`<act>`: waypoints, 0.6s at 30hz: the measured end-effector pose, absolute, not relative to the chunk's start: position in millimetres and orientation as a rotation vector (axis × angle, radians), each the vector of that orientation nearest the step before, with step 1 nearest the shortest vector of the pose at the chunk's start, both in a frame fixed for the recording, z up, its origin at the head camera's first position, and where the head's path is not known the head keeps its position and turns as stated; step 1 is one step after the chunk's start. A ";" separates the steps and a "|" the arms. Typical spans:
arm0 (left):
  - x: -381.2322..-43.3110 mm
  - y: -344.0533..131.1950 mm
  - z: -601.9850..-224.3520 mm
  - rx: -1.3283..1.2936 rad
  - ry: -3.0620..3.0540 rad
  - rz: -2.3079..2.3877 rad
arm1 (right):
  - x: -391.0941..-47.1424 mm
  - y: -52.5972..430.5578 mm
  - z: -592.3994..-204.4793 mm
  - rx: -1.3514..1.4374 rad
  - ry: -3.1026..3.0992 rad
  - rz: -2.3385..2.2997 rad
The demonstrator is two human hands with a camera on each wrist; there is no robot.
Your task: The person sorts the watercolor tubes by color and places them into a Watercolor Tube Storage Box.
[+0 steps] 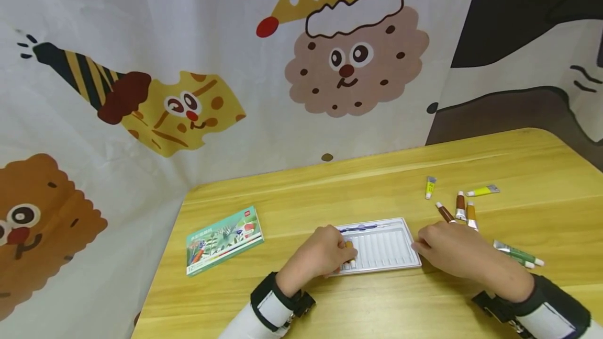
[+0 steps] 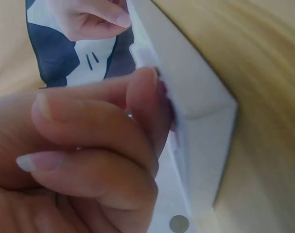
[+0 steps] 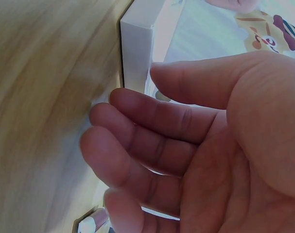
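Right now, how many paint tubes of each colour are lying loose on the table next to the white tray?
Yellow-green tubes: 2
Brown tubes: 2
Orange-yellow tubes: 1
Green tubes: 2, lying close together, so the count is less sure
Total: 7 loose tubes on the wooden table.

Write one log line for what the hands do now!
left hand: pinches yellow tube | right hand: open by white plastic slotted tray | wooden table
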State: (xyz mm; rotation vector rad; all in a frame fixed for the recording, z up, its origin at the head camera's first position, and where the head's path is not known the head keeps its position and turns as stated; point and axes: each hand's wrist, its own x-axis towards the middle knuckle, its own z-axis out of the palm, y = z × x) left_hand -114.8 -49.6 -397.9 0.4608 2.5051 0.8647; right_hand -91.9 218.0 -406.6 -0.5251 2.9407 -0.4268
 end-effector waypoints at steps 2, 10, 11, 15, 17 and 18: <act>-113.0 -48.9 -396.0 0.454 2.502 0.840 | -91.5 218.0 -406.5 -0.524 2.934 -0.430; -111.4 -47.4 -394.6 0.454 2.539 0.799 | -90.9 218.4 -407.0 -0.522 2.934 -0.419; -111.9 -47.4 -395.2 0.453 2.540 0.800 | -90.9 218.5 -407.1 -0.521 2.935 -0.418; -114.3 -48.6 -397.8 0.443 2.537 0.808 | -91.1 218.5 -407.8 -0.520 2.938 -0.414; -115.1 -49.3 -398.7 0.439 2.543 0.808 | -91.2 218.3 -408.1 -0.521 2.937 -0.416; -115.4 -49.7 -398.8 0.439 2.548 0.805 | -91.4 218.2 -408.3 -0.522 2.937 -0.415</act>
